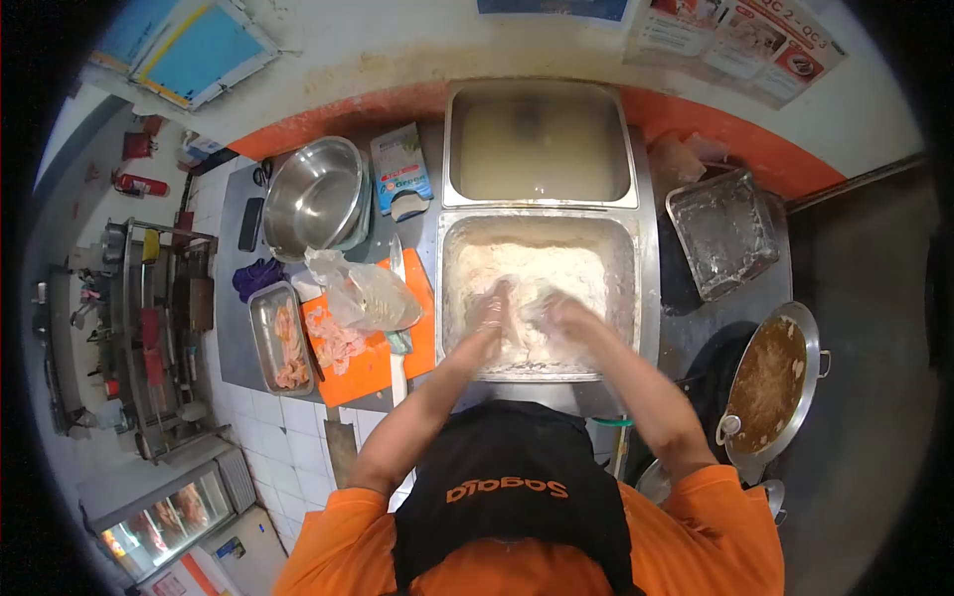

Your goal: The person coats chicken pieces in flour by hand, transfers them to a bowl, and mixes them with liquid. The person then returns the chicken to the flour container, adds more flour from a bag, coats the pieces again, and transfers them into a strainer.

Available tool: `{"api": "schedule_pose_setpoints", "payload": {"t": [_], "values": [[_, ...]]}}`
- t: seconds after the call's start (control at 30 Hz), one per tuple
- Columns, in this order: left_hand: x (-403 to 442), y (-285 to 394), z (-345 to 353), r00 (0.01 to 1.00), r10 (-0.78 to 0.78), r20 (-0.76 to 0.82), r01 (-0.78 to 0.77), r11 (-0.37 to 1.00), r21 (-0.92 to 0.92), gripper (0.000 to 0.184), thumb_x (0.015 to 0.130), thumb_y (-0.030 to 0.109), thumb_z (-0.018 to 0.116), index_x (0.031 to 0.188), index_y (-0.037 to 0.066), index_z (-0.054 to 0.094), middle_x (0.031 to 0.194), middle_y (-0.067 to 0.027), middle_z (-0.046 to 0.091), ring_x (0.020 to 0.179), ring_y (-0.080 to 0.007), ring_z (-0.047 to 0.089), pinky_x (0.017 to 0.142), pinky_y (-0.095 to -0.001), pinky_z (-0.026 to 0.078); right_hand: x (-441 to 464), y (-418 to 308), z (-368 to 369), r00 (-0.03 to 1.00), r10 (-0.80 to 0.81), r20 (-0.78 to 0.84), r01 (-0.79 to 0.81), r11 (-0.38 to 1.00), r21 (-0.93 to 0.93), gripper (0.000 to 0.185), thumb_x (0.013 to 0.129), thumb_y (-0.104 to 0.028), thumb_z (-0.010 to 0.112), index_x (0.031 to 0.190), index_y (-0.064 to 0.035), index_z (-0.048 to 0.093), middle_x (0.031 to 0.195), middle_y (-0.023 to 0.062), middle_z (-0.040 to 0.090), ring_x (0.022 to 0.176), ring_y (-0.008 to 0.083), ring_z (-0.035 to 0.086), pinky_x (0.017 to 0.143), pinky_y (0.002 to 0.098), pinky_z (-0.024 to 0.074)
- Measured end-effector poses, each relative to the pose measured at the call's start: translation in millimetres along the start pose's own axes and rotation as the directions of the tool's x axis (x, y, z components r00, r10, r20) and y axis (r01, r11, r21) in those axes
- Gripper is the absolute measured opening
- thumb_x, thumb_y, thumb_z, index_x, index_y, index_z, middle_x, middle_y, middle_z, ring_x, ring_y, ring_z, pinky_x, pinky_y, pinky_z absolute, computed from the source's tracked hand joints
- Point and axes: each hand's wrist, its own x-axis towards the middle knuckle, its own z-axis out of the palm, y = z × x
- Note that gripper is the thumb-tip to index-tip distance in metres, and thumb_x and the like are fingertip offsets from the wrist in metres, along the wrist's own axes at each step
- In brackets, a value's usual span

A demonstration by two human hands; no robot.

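Note:
Both my hands are down in a steel pan of pale flour (566, 260). My left hand (493, 313) is in the left middle of the pan, its fingers partly lost in the flour. Close beside it, my right hand (560, 314) is smeared by motion. Each hand seems to wear a thin clear glove dusted with flour. Lumpy, flour-covered pieces (537, 346) lie under and between the hands; their kind is hidden by the coating. Whether either hand grips a piece does not show.
Behind the flour stands a pan of cloudy liquid (537, 149). Leftward are an orange cutting board (373, 375) with raw meat, a knife (397, 372), a plastic bag (363, 293), a meat tray (256, 343) and a steel bowl (316, 199). Rightward are a floury tray (722, 233) and an oil wok (773, 382).

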Motion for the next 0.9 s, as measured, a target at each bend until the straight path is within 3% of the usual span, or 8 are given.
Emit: {"api": "schedule_pose_setpoints", "payload": {"t": [0.1,0.17,0.4,0.53,0.63,0.73,0.83,0.9], "values": [[15.9,8.6,-7.7,0.981,0.065,0.184,-0.044,0.992,-0.114,0.052,0.099,0.042,0.041,0.131,0.002,0.049,0.121,-0.0125,0.058,0.105,-0.0244,0.058,0.086,-0.0398,0.049,-24.9,-25.1,28.0,0.954,-0.285,-0.092,0.299,0.919,0.258,0.077,0.078,-0.001,0.071,0.144,0.0031,0.033,0.131,0.0208,0.056,0.118,0.0243,0.058,0.098,0.0311,0.0477],[-4.8,51.4,-13.7,0.98,-0.072,0.184,0.081,0.996,-0.04,0.045,0.098,0.036,0.042,0.125,0.001,0.053,0.114,-0.0103,0.06,0.1,-0.0225,0.058,0.084,-0.0411,0.049,-60.6,-67.6,15.6,0.984,-0.177,-0.004,0.174,0.965,0.194,0.071,0.08,-0.003,0.069,0.142,0.0044,0.036,0.126,0.0203,0.059,0.112,0.0237,0.061,0.094,0.0305,0.0498],[43.9,54.5,-24.8,0.991,0.008,0.133,-0.01,1.0,0.017,0.066,0.098,0.055,0.031,0.142,0.007,0.038,0.142,-0.0158,0.041,0.129,-0.0267,0.038,0.101,-0.0483,0.039,63.9,-23.6,-39.5,0.998,0.013,-0.055,-0.012,1.0,0.012,0.08,0.078,-0.026,0.081,0.138,0.0083,0.041,0.116,0.0209,0.065,0.105,0.027,0.063,0.095,0.0356,0.0482],[-6.6,73.9,-15.0,0.987,0.086,0.136,-0.097,0.992,0.074,0.073,0.099,0.058,0.032,0.15,0.005,0.029,0.148,-0.0167,0.038,0.135,-0.0271,0.037,0.106,-0.0464,0.036,0.9,-33.8,-25.4,0.953,-0.302,0.019,0.295,0.915,-0.275,0.065,0.079,-0.017,0.077,0.131,0.0079,0.049,0.125,0.0218,0.06,0.112,0.0261,0.06,0.095,0.0352,0.0479],[0.3,25.6,-34.6,0.995,-0.024,0.094,0.006,0.983,0.185,0.066,0.099,0.053,0.037,0.141,0.002,0.041,0.136,-0.0174,0.052,0.123,-0.0274,0.049,0.1,-0.0418,0.041,-13.1,-11.6,-50.9,0.965,-0.077,0.25,0.034,0.984,0.173,0.065,0.079,-0.012,0.074,0.134,0.0082,0.046,0.132,0.0216,0.055,0.115,0.0274,0.057,0.098,0.0367,0.0456],[15.8,-10.0,-0.8,0.976,0.212,-0.054,-0.175,0.904,0.391,0.068,0.096,0.058,0.037,0.123,0.0,0.06,0.12,-0.0227,0.063,0.115,-0.0324,0.057,0.097,-0.0397,0.042,-6.7,17.2,5.9,0.979,-0.203,0.009,0.204,0.976,-0.072,0.071,0.074,-0.02,0.076,0.134,0.0037,0.047,0.133,0.0212,0.054,0.125,0.0272,0.049,0.109,0.0349,0.0344],[19.6,22.2,-0.7,0.984,-0.164,-0.071,0.179,0.907,0.381,0.061,0.097,0.052,0.04,0.118,-0.001,0.062,0.113,-0.0221,0.065,0.098,-0.0345,0.062,0.085,-0.0434,0.047,-33.9,-29.3,26.4,0.979,-0.183,-0.086,0.128,0.89,-0.439,0.074,0.074,-0.027,0.079,0.136,-0.0011,0.048,0.133,0.0205,0.054,0.123,0.0273,0.049,0.108,0.0321,0.0358],[22.1,28.7,-24.0,0.996,-0.002,0.086,-0.025,0.947,0.32,0.051,0.098,0.041,0.043,0.122,0.0,0.059,0.124,-0.0183,0.061,0.099,-0.0292,0.061,0.081,-0.0431,0.049,-55.9,-49.1,20.5,0.93,-0.367,-0.02,0.342,0.884,-0.317,0.063,0.076,-0.016,0.077,0.132,-0.0021,0.051,0.114,0.0128,0.063,0.101,0.0213,0.059,0.085,0.0331,0.0474]]}}
